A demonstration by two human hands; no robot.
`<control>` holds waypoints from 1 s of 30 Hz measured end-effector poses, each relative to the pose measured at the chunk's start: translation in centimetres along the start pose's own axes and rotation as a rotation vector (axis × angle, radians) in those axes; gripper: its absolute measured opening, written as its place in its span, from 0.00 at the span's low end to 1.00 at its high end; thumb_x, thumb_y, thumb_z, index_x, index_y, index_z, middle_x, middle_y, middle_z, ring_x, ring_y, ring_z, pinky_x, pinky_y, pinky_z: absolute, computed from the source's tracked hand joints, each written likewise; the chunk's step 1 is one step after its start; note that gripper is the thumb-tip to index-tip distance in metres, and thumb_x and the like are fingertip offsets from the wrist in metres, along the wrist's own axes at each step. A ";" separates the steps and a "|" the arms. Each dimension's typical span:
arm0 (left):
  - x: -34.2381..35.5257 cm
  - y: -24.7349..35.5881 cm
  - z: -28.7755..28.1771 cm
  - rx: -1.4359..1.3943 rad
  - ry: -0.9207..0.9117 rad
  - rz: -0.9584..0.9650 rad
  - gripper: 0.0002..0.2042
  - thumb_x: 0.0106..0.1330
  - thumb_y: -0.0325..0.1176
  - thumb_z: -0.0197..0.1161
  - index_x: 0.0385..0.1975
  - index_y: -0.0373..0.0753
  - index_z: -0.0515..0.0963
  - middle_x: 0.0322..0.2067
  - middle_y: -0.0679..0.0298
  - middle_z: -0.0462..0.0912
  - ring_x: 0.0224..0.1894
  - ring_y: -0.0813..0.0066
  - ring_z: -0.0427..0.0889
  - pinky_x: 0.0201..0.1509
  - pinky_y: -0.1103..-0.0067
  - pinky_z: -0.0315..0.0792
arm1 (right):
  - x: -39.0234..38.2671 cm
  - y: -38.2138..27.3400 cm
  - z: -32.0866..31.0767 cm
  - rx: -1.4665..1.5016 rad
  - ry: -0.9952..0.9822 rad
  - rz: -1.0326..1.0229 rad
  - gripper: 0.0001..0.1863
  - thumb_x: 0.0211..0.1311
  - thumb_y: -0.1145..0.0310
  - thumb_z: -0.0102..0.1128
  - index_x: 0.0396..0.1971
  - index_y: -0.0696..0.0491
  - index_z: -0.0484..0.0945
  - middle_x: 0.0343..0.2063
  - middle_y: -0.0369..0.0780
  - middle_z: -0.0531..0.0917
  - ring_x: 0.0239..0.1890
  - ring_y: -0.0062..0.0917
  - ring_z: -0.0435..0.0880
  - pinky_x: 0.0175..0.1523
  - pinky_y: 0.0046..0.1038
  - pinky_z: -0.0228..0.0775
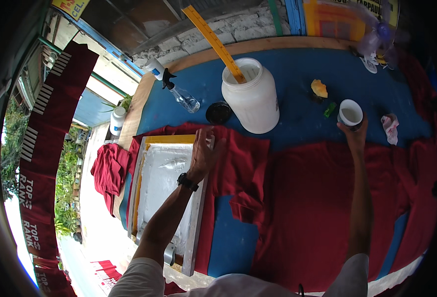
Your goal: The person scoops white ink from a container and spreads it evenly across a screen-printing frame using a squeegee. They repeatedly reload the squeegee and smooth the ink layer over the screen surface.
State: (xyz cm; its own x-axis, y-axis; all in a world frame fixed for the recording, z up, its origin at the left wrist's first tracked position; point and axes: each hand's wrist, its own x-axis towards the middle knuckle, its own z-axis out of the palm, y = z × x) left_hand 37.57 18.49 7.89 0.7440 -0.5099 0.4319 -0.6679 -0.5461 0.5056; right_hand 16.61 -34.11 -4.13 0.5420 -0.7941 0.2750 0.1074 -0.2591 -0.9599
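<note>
My left hand (204, 154), with a black watch on the wrist, grips the upper right corner of a screen printing frame (151, 188). The frame, metal with yellow edging and a pale silvery mesh, lies on dark red shirts. My right hand (356, 128) is closed round a white cup (350, 111) at the upper edge of a spread red shirt (327, 198). Left of the cup are a small green object (329, 110) and a yellowish sponge-like piece (319, 88); right of it lies a crumpled pale rag (390, 127).
The blue table (292, 69) also holds a white tub (250, 109) with a yellow ruler, a spray bottle (184, 99), a black lid (218, 113) and a fan (379, 32). Folded red shirts (109, 171) lie at the left edge; printed red shirts (45, 148) hang beyond.
</note>
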 end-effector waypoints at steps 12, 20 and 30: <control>14.5 -10.0 7.6 0.187 -0.475 -0.520 0.79 0.37 0.76 0.85 0.89 0.43 0.45 0.81 0.31 0.55 0.85 0.30 0.52 0.82 0.37 0.53 | -9.0 -6.3 -5.7 -0.198 -0.062 -0.068 0.70 0.49 0.66 0.91 0.87 0.51 0.49 0.85 0.47 0.56 0.87 0.43 0.56 0.87 0.54 0.55; 14.5 -7.9 5.0 0.169 -0.266 -0.497 0.76 0.44 0.72 0.84 0.87 0.35 0.46 0.78 0.33 0.64 0.81 0.36 0.64 0.82 0.52 0.63 | -16.1 -9.9 -5.2 -0.174 -0.106 -0.123 0.69 0.49 0.68 0.90 0.87 0.52 0.50 0.85 0.48 0.56 0.88 0.42 0.52 0.88 0.56 0.49; -3.9 10.0 -6.2 -1.524 -0.454 -0.650 0.50 0.73 0.69 0.68 0.84 0.40 0.61 0.72 0.56 0.78 0.74 0.61 0.78 0.79 0.60 0.71 | -23.5 -21.8 6.0 -0.020 -0.586 -0.087 0.73 0.39 0.49 0.98 0.83 0.56 0.58 0.82 0.47 0.62 0.82 0.45 0.65 0.82 0.51 0.67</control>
State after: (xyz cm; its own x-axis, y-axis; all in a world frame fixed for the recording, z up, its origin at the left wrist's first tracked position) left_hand 28.08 19.15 15.87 0.6184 -0.7574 -0.2097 0.5394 0.2151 0.8141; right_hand 6.51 -6.53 10.04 0.9025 -0.3348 0.2708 0.1595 -0.3242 -0.9324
